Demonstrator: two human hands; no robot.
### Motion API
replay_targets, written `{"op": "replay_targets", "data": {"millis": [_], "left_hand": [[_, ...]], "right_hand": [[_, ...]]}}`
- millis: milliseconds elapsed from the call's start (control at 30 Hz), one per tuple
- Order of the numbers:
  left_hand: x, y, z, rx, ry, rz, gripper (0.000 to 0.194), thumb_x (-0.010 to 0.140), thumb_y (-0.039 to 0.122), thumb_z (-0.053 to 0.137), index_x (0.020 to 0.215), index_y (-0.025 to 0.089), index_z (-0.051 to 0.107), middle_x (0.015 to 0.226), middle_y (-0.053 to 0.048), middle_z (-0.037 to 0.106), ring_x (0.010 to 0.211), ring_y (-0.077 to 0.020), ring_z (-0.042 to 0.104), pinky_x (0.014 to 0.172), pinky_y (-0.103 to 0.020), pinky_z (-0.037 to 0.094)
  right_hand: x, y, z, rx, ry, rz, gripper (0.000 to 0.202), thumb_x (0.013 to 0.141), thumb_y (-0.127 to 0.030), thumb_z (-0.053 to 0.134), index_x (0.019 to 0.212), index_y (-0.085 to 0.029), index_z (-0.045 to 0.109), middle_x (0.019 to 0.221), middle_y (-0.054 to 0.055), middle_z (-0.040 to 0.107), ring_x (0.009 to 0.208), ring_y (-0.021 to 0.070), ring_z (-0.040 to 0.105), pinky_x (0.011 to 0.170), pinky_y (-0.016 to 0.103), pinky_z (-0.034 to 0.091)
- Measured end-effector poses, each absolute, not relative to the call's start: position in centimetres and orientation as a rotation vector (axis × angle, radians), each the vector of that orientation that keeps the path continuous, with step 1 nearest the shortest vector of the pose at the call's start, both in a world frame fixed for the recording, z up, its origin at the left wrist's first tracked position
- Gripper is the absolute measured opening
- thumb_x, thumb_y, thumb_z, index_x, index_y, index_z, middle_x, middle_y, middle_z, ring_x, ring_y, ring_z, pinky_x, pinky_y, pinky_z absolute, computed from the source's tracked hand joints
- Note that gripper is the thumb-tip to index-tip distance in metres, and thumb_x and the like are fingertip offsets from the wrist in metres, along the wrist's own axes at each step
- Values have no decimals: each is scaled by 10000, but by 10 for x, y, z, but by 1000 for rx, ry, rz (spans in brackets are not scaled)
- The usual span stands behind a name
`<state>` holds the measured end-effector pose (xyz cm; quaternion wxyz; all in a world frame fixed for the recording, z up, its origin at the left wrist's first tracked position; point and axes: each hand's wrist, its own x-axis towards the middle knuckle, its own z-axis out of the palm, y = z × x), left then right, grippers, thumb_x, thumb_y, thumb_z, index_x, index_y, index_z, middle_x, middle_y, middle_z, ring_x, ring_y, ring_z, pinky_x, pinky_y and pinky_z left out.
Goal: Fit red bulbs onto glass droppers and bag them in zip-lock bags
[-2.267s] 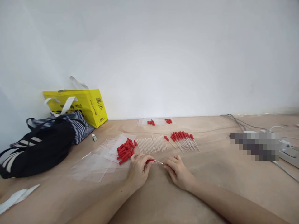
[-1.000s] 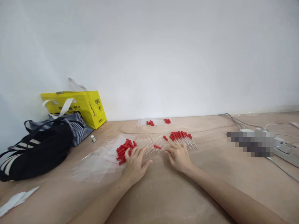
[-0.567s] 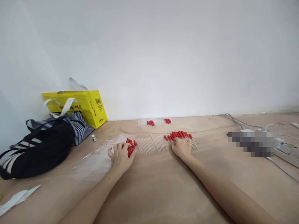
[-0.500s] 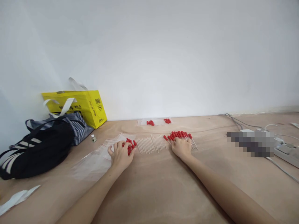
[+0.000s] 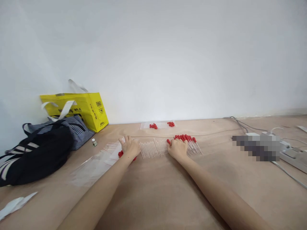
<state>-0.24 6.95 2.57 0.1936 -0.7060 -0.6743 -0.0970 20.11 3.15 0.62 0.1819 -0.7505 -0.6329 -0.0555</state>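
On the wooden tabletop lies a row of thin white sticks (image 5: 153, 149), side by side. Further right are several sticks with red caps (image 5: 188, 138), fanned at a slant. My right hand (image 5: 177, 149) is on the row's right end with its fingers curled; a single red cap (image 5: 168, 141) shows at its fingertips. What those fingers grip, if anything, is hidden. My left hand (image 5: 130, 148) is at the row's left end, palm down and fingers apart. Beneath it, a pile of loose red caps (image 5: 120, 154) is partly covered.
Clear plastic bags (image 5: 96, 164) lie at left. Another bag with red pieces (image 5: 153, 126) rests by the wall. Farther left are a small bottle (image 5: 94, 142), a yellow bag (image 5: 93, 108) and a black bag (image 5: 48, 153). A power strip (image 5: 291, 153) with cables is at right.
My right hand has shifted left, to the lone red cap. My left hand has moved right and forward over the red caps, turning so that fewer of them show.
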Motion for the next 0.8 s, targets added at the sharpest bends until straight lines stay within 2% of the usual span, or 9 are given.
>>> {"op": "replay_targets", "data": {"millis": [67,233,467,567,667,733,800], "left_hand": [[0,72,26,-1958,-1937,-230,298,674,263,472,784,88,687,1056,-235,544,1061,-398,371,879,-571,147],[3,73,28,-1957,-1971,-197,255,667,224,471,762,131,689,1024,-203,572,1049,-372,387,872,-556,168],[7,57,43,-2002,-1901,-312,256,721,209,448,747,79,666,967,-232,566,1012,-390,404,820,-562,204],[12,30,45,-2179,-1725,-343,249,786,210,397,782,125,631,942,-149,585,985,-295,447,863,-490,222],[14,-4,35,-2423,-1486,-324,163,795,219,425,786,191,585,862,-33,605,910,-194,494,907,-393,231],[13,-21,23,-2627,-1213,-402,145,793,173,413,773,173,557,816,-33,602,859,-190,507,925,-430,189],[11,-30,13,-2715,-1142,-509,126,785,150,419,773,171,543,792,-26,599,825,-184,513,916,-443,188]], "right_hand": [[196,38,5,-2146,-1771,-127,288,779,-293,412,803,-124,644,890,141,632,846,244,536,770,386,234],[189,48,2,-2183,-1740,-70,257,747,-256,443,774,-118,658,867,162,635,830,254,548,775,396,236],[192,46,4,-2135,-1721,-64,250,748,-241,437,752,-99,643,819,165,634,808,268,554,758,412,259],[202,37,6,-2044,-1751,-76,255,783,-244,405,790,-107,620,860,154,623,847,258,542,755,384,285],[218,20,1,-1834,-1869,-48,223,820,-226,377,826,-135,580,865,105,612,837,195,539,713,294,330],[230,4,-7,-1597,-1954,-5,201,832,-190,359,804,-143,553,822,77,599,773,160,535,678,260,349],[240,-13,-15,-1361,-2024,36,199,837,-166,347,791,-158,540,773,56,585,706,152,518,651,264,358]]}}
